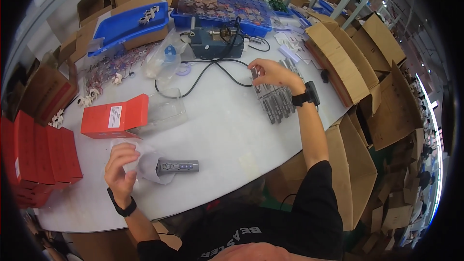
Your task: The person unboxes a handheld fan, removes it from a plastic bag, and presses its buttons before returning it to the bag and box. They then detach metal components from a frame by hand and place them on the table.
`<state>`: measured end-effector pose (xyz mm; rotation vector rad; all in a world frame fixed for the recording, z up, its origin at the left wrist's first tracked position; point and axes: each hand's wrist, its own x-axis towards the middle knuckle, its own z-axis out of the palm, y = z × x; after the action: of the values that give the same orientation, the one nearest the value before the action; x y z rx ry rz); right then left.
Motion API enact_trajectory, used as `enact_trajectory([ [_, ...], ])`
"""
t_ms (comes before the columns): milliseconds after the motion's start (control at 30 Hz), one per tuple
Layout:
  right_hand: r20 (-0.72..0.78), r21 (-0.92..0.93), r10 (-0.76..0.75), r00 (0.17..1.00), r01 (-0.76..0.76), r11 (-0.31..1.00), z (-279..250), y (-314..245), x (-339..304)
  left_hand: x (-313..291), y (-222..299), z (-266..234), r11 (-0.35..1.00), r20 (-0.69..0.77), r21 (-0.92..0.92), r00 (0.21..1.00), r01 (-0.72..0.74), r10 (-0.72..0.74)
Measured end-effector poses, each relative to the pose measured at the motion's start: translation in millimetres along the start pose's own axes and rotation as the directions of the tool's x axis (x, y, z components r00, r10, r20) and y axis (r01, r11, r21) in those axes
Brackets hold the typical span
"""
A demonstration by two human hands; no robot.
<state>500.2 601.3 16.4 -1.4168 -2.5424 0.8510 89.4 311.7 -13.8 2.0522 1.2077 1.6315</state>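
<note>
Pale table point(227, 137), boxes all round; blue bins point(159, 25) & a solder stn point(208, 47) at the far side, cartons point(336, 58) on the R. Red box point(116, 116) lies w/ flap open on the L, clear tray point(175, 108) beside it.

Grey unit point(186, 166) is on the table nr the front edge, L of ctr, lying flat, its L end inside a thin white sleeve point(153, 171).

L hand point(121, 166): fingers half curled, thumb well apart from them, sleeve film in the gap; can't tell if pinched. R hand point(276, 74): over the far end of the grey bars point(276, 108), thumb & forefinger bent in close together at one bar's end; can't tell if it's gripped.

Handling (est.): unit looks stiff, hard-shelled, prob. light to mid wt, smooth so maybe a bit slippery, esp. thru film. Sleeve soft, flimsy, will crumple; no good as a handle. Best hold = across the unit's bare R half, by the long sides, thumb off the small panel on top. Bars look rigid too & lie v. close together; take one by its end, watch for knocking the next.
</note>
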Motion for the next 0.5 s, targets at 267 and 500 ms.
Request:
enact_trajectory([
  [267, -0.207, 0.150, -0.130, 0.970, 0.162, 0.975, 26, 25, -13, 42, 87, 136, 0.960, 0.145, -0.223, 0.980, 0.167, -0.137],
  [500, -0.111, -0.392, -0.189, 0.976, 0.132, 0.910, 49, 22, -56, 63, 83, 205, 0.985, 0.357, -0.169, 0.933, 0.020, 0.042],
])
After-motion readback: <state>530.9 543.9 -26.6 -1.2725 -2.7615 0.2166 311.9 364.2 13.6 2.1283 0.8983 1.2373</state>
